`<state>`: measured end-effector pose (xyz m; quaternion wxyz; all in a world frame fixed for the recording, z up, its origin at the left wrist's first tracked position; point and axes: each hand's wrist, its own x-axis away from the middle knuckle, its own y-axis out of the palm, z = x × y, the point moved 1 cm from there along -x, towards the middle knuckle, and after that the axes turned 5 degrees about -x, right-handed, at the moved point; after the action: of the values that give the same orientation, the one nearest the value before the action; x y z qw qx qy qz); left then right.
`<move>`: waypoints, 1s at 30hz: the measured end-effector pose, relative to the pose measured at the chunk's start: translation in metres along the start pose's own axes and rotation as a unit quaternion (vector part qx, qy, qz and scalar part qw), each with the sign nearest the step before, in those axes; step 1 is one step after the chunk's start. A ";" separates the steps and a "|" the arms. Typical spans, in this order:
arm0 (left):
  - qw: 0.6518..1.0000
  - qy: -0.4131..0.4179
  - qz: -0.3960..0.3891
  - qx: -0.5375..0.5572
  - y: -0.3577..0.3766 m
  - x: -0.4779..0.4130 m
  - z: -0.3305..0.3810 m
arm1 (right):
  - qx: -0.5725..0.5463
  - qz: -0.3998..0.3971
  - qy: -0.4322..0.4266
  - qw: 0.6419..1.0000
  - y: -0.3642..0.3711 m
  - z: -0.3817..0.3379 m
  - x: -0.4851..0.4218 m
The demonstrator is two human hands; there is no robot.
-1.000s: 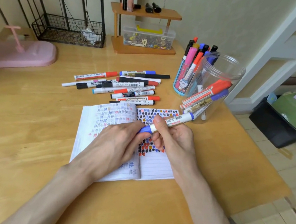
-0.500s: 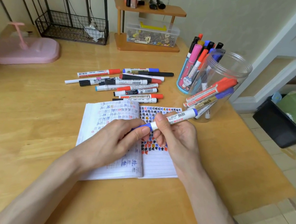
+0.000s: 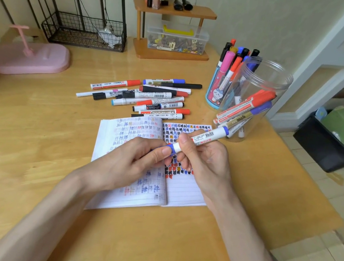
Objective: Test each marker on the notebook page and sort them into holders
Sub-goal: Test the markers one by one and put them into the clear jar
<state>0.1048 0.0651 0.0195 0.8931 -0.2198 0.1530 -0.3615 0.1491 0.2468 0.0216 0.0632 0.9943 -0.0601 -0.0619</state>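
Over notebook (image 3: 182, 195), white marker (image 3: 206, 136), blue cap (image 3: 169, 148)

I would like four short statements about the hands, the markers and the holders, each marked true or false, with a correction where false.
1. The left hand and the right hand both hold one blue-capped marker. True.
2. The clear jar is empty. False: it holds several markers.
3. Beyond the notebook, loose markers lie on the table. True.
4. The notebook is closed. False: it lies open, with colour marks on its pages.
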 end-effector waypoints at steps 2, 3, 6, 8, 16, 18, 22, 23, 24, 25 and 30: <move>1.000 0.001 -0.005 0.019 0.000 0.000 0.000 | -0.005 -0.004 -0.002 1.000 0.001 -0.001 0.001; 1.000 0.001 -0.007 0.027 -0.001 0.000 0.000 | -0.007 -0.006 -0.002 1.000 0.001 -0.002 0.001; 0.998 0.001 -0.018 0.054 -0.002 0.001 0.000 | -0.006 -0.015 -0.005 1.000 0.001 -0.003 0.002; 0.998 -0.003 -0.023 0.066 -0.002 0.002 0.001 | -0.005 -0.021 -0.008 1.000 0.002 -0.004 0.003; 0.995 -0.027 -0.045 0.081 -0.004 0.003 0.002 | -0.001 -0.037 -0.021 0.999 0.002 -0.006 0.005; 0.994 -0.033 -0.045 0.091 -0.004 0.002 0.001 | 0.003 -0.036 -0.026 0.999 0.002 -0.006 0.004; 0.992 -0.033 -0.054 0.109 -0.005 0.003 0.002 | 0.004 -0.037 -0.032 0.999 0.002 -0.006 0.003; 0.992 -0.035 -0.056 0.109 -0.006 0.003 0.002 | 0.005 -0.039 -0.035 0.999 0.002 -0.005 0.003; 0.992 -0.037 -0.058 0.110 -0.006 0.003 0.001 | 0.007 -0.041 -0.036 0.998 0.002 -0.005 0.003; 0.991 -0.039 -0.060 0.112 -0.006 0.004 0.001 | 0.007 -0.042 -0.037 0.998 0.002 -0.004 0.003; 0.989 -0.039 -0.066 0.124 -0.006 0.003 -0.001 | 0.003 -0.046 -0.035 0.998 0.000 -0.005 0.004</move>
<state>0.1029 0.0584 0.0215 0.8930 -0.1311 0.0574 -0.4267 0.1537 0.2467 0.0259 0.0548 0.9934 -0.0171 -0.0992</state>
